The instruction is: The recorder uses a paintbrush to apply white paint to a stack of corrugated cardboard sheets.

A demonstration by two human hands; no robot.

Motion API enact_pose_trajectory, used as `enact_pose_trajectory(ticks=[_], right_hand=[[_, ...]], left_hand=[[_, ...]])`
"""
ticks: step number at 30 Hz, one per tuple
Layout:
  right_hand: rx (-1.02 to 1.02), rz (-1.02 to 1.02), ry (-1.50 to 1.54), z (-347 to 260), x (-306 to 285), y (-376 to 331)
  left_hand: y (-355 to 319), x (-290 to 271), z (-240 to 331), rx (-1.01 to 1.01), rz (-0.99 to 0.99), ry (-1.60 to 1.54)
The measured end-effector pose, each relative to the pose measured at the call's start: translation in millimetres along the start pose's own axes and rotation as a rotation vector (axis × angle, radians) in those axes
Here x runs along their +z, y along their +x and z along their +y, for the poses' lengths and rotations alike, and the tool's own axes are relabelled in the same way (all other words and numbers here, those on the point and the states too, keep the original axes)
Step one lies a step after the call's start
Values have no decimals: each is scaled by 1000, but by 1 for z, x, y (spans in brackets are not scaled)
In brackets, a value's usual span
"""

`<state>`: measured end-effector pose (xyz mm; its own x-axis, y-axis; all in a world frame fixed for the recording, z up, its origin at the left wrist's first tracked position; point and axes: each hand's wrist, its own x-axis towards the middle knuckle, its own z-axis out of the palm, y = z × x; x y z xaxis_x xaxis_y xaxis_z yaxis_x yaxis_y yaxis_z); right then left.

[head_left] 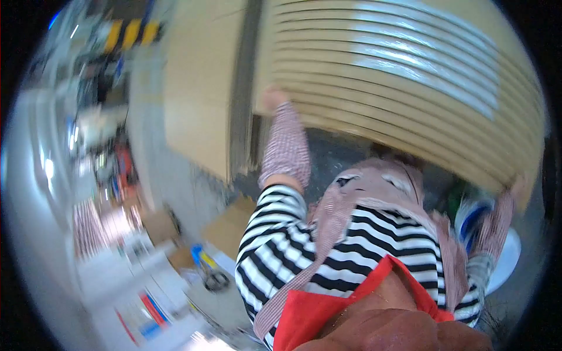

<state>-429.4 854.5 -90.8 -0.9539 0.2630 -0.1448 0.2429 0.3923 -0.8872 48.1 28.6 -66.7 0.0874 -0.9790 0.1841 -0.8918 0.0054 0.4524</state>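
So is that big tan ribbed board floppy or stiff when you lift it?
Probably stiff: the ribbed board keeps straight ridges while the left hand and right hand grip opposite edges. Likely awkward, since it spans both arms. Its glossy sheen suggests it may be slippery.

- Left hand (273, 96) at 12 o'clock from the torso, gripping the near left edge of a stack of tan ribbed panels (410, 76).
- Right hand (518, 190) at 3 o'clock, on the stack's lower right corner; fingers blurred.
- Both forearms in checked sleeve covers (285, 146) over a black-and-white striped shirt (281, 245).
- Tan flat board (196, 88) lies at 11 o'clock, just beside the stack.
- Scissors (215, 279) at 8 o'clock on a cluttered worktable (117, 275).
- Image motion-blurred.
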Motion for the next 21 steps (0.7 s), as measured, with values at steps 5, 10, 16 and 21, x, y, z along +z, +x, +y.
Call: enact_pose_trajectory(ticks=[5, 10, 16, 21], right_hand=[[-89, 212, -665, -23, -6, 25], [-102, 307, -715, 2, -20, 53], [-242, 388, -638, 36, -23, 59], [-201, 605, -552, -7, -9, 20]], left_hand=[[-25, -15, 27, -34, 195, 74], [-33, -24, 39, 43, 211, 158], [-23, -22, 38, 151, 110, -10], [-25, -26, 46, 228, 159, 46]])
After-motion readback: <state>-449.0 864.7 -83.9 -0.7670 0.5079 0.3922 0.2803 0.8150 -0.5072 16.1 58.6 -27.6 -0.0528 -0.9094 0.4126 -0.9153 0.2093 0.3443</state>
